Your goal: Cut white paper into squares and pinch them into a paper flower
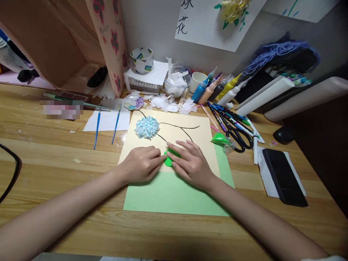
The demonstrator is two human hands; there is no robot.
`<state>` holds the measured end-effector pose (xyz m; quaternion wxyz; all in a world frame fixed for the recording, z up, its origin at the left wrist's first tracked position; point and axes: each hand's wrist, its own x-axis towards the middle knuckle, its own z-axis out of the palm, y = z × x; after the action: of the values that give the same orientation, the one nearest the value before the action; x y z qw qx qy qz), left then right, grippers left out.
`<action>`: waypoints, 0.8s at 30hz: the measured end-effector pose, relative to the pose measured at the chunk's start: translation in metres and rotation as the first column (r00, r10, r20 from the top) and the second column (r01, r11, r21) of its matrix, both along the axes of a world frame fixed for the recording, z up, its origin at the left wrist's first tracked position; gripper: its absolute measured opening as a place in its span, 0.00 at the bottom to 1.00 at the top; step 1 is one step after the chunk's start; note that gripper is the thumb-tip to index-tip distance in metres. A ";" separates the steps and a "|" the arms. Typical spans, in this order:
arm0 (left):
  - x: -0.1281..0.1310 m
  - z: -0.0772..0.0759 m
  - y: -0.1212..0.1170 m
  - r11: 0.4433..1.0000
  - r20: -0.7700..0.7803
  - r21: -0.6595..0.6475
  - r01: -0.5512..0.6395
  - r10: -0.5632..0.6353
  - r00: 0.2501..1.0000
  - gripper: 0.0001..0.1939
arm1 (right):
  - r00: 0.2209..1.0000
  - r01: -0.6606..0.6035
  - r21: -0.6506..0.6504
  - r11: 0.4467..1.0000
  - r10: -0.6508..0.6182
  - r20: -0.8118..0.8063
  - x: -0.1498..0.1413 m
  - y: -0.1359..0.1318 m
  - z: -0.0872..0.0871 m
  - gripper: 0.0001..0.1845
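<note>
A wooden table holds a green sheet, with a cream sheet on top. The right hand is at 3 o'clock from a green lump that looks like soft clay. Its fingers are a little spread and lie over the lump. The left hand, at 9 o'clock, is curled, fingertips at the edge; one can't tell if it pinches. A fluffy blue flower sits at 11 o'clock. The lump lies near the cream sheet's 6 o'clock edge. Soft, even pushes should shape it best; hard ones might squash it.
</note>
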<state>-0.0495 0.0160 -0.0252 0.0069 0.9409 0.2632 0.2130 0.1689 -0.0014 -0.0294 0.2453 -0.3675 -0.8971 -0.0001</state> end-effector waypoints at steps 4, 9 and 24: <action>0.003 0.003 -0.002 0.988 -0.070 0.145 0.047 -0.037 0.997 0.09 | 1.000 0.000 -0.016 1.000 0.000 0.011 0.000 0.000 0.001 0.15; 0.000 0.001 -0.003 0.983 0.202 -0.048 -0.176 0.182 0.962 0.10 | 0.999 -0.016 -0.047 0.999 0.018 0.036 -0.002 0.000 0.002 0.17; 0.000 0.001 0.005 0.813 0.079 -0.376 -0.445 0.506 0.859 0.12 | 0.995 -0.070 -0.028 0.997 0.071 0.063 -0.002 -0.003 0.002 0.16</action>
<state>-0.0495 0.0209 -0.0241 0.1408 0.8061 0.5222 0.2402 0.1674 -0.0043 -0.0278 0.2118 -0.3384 -0.9168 0.0084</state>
